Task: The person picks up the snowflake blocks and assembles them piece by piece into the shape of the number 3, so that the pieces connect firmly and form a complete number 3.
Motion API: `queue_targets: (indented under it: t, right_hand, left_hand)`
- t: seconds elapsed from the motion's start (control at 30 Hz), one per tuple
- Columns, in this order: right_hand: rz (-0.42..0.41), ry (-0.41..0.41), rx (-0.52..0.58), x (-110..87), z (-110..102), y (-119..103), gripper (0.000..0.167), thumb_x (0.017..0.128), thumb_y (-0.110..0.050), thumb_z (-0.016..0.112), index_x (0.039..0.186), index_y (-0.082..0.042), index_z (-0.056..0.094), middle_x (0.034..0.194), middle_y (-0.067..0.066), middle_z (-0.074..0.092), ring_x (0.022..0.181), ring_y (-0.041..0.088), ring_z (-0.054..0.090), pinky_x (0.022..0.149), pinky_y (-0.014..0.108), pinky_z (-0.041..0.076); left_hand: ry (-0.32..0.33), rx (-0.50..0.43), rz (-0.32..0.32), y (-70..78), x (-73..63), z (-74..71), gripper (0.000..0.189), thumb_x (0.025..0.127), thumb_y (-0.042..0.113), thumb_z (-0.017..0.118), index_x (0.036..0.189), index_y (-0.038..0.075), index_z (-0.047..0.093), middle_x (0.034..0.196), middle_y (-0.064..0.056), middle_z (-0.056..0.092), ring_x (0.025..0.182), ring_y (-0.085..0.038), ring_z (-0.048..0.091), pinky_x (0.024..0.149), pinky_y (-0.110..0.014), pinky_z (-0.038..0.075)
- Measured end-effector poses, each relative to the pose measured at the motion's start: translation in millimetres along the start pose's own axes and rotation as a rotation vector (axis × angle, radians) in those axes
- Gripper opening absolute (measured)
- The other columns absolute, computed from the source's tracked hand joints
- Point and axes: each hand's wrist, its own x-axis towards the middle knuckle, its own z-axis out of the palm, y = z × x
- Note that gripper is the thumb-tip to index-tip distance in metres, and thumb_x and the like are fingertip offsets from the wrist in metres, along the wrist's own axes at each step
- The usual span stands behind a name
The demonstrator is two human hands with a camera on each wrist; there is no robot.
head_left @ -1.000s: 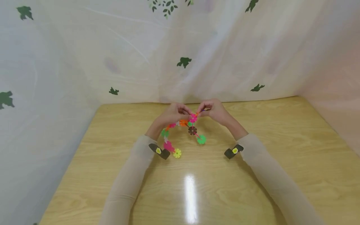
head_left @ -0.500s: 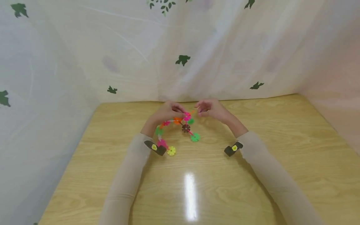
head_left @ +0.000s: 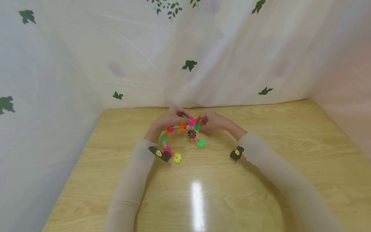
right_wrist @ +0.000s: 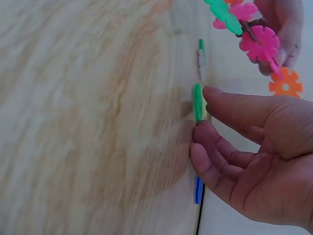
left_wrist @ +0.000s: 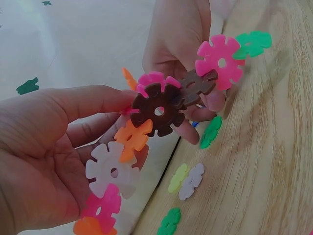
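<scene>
My left hand (head_left: 169, 119) pinches a linked chain of plastic snowflake discs, held above the table's far edge. In the left wrist view its thumb lies by a brown disc (left_wrist: 159, 110), with orange (left_wrist: 133, 139), white (left_wrist: 112, 169) and pink discs (left_wrist: 221, 62) joined along the chain. An orange disc (right_wrist: 285, 83) sticks out at one end in the right wrist view. My right hand (head_left: 213, 121) is low at the tabletop, its fingers loosely bent. Its thumb and index fingertips are beside a loose green disc (right_wrist: 197, 102); whether they touch it I cannot tell.
Loose discs lie on the wooden table (head_left: 232, 187) near its back edge: yellow (left_wrist: 178, 177), pale lilac (left_wrist: 191, 181), another green (left_wrist: 169, 223) and blue (right_wrist: 197, 190). A white curtain (head_left: 139, 64) with leaf prints hangs right behind that edge.
My right hand has let go of the orange disc at the chain's end, pulled away to the right, then come down and left to the tabletop. The left hand has shifted slightly left with the chain.
</scene>
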Motion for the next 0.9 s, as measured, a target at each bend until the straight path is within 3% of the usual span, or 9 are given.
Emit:
queue_targets:
  t: [0.2,0.4,0.57,0.73,0.9]
  right_hand:
    - [-0.008,-0.007,-0.063,1.4,2,-4,0.031,0.084,0.000,0.076,0.112,0.008,0.067,0.080,0.010,0.065,0.068,0.010,0.054,0.062,0.021,0.047]
    - [0.028,-0.010,-0.066,-1.9,3,-6,0.027,0.081,0.000,0.077,0.106,0.006,0.068,0.078,0.007,0.061,0.068,0.012,0.052,0.061,0.022,0.043]
    - [0.048,0.004,-0.047,-7.6,1,-4,0.023,0.080,0.002,0.079,0.099,0.004,0.066,0.085,0.011,0.063,0.076,0.016,0.056,0.066,0.022,0.047]
    - [0.070,0.064,0.068,-17.3,-1,-1,0.018,0.085,0.003,0.074,0.101,0.003,0.065,0.089,0.011,0.066,0.079,0.018,0.061,0.067,0.026,0.053]
    - [0.055,0.227,0.269,-28.4,-10,-6,0.027,0.094,-0.003,0.068,0.119,0.007,0.065,0.091,0.012,0.068,0.076,0.022,0.063,0.070,0.037,0.060]
  left_hand:
    - [0.005,-0.012,-0.003,-1.0,0.9,3.3,0.018,0.093,0.008,0.071,0.108,0.000,0.073,0.091,-0.002,0.072,0.081,-0.013,0.063,0.074,-0.022,0.055]
    - [0.020,-0.029,0.009,-1.7,-0.1,3.3,0.018,0.093,0.007,0.070,0.109,0.000,0.072,0.093,-0.004,0.070,0.086,-0.016,0.063,0.077,-0.023,0.056]
    - [0.032,-0.055,0.008,-3.8,-1.0,4.1,0.018,0.093,0.006,0.068,0.110,0.000,0.071,0.092,-0.002,0.067,0.087,-0.018,0.061,0.077,-0.024,0.055]
    - [0.016,-0.075,0.015,-6.4,-2.6,5.4,0.017,0.093,0.005,0.067,0.109,-0.001,0.070,0.090,-0.001,0.068,0.085,-0.017,0.063,0.078,-0.026,0.056]
    - [0.010,-0.072,0.039,-5.5,-0.8,4.1,0.014,0.093,0.004,0.067,0.106,0.000,0.069,0.088,0.000,0.067,0.085,-0.017,0.063,0.077,-0.026,0.056]
